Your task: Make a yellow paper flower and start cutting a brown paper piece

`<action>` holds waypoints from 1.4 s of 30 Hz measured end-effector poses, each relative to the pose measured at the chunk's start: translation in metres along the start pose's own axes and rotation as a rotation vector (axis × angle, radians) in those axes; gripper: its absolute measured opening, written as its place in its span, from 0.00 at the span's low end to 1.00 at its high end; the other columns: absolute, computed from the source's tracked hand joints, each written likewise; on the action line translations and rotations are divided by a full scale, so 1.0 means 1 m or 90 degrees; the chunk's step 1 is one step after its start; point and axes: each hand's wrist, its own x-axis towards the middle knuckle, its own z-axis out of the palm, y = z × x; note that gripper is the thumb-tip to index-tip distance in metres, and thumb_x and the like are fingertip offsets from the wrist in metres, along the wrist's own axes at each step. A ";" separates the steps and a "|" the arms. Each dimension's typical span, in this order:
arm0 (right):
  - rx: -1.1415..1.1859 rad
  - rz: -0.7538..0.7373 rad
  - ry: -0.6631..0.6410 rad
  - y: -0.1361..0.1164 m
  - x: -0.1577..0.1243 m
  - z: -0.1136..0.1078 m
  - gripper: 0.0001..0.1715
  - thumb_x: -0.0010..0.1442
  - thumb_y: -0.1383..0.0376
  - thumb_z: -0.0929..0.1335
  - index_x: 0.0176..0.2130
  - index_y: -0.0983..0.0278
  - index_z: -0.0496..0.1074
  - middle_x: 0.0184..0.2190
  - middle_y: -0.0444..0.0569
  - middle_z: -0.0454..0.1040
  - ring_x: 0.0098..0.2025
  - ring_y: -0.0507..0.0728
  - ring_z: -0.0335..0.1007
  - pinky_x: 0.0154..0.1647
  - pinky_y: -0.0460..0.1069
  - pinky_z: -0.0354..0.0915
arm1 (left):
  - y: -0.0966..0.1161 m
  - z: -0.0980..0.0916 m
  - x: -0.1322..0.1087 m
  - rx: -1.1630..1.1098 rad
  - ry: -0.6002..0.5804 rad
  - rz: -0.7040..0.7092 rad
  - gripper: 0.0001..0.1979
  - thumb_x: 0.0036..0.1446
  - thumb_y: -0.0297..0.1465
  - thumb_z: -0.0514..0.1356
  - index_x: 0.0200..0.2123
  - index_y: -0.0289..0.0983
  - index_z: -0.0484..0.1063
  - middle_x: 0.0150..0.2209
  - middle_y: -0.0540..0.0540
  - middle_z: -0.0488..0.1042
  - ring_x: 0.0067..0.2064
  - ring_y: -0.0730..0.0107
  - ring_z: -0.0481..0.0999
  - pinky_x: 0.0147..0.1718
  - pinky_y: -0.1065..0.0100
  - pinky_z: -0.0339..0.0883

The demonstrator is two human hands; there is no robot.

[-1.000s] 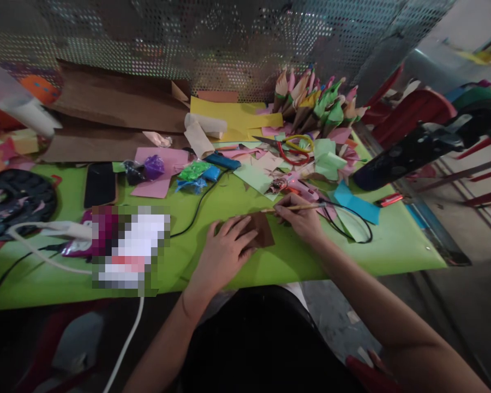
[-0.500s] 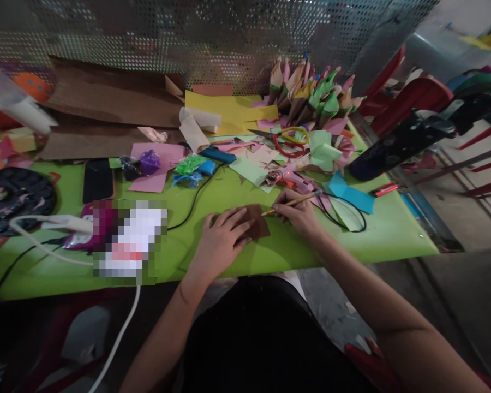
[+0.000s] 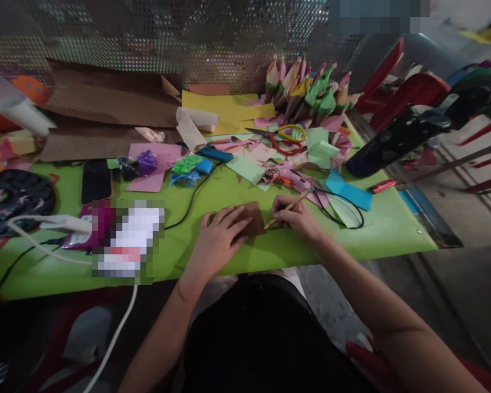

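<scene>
Beneath the spread fingers of my left hand (image 3: 221, 238) a small piece of brown paper (image 3: 253, 217) lies flat on the green table. My left hand is open and rests on the paper's left part, hiding some of it. A pencil (image 3: 293, 203) is gripped in the closed fingers of my right hand (image 3: 297, 217), just right of the paper. Its tip points down and left at the paper's lower right corner; whether it touches cannot be made out. Behind my right hand lies a pink glue gun (image 3: 292, 177), its black cord looping to the right.
Scissors (image 3: 288, 139) lie among paper scraps behind my hands. Rolled paper cones (image 3: 306, 93) stand in a bunch at the back right, near a dark bottle (image 3: 387, 144). On the left are a phone (image 3: 97, 181), a blurred bright screen (image 3: 135, 234) and cables.
The pencil tip has moved from the paper's right edge down to its lower right corner, my right hand shifting with it. My left hand stays on the paper. The view has shifted slightly.
</scene>
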 end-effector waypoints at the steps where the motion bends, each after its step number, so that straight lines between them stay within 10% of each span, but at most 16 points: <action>1: 0.005 0.002 -0.004 0.000 0.000 0.000 0.08 0.45 0.61 0.69 0.21 0.61 0.67 0.18 0.40 0.64 0.23 0.52 0.58 0.24 0.48 0.55 | 0.000 0.000 0.000 0.000 -0.002 -0.001 0.20 0.69 0.37 0.58 0.62 0.51 0.72 0.69 0.49 0.67 0.68 0.53 0.67 0.65 0.45 0.60; 42: -0.046 -0.067 0.113 0.012 0.013 0.005 0.16 0.54 0.54 0.74 0.28 0.59 0.67 0.22 0.41 0.72 0.22 0.52 0.68 0.23 0.47 0.63 | -0.003 0.004 -0.002 0.002 0.036 0.028 0.18 0.68 0.36 0.59 0.60 0.49 0.74 0.68 0.46 0.70 0.67 0.53 0.68 0.63 0.46 0.62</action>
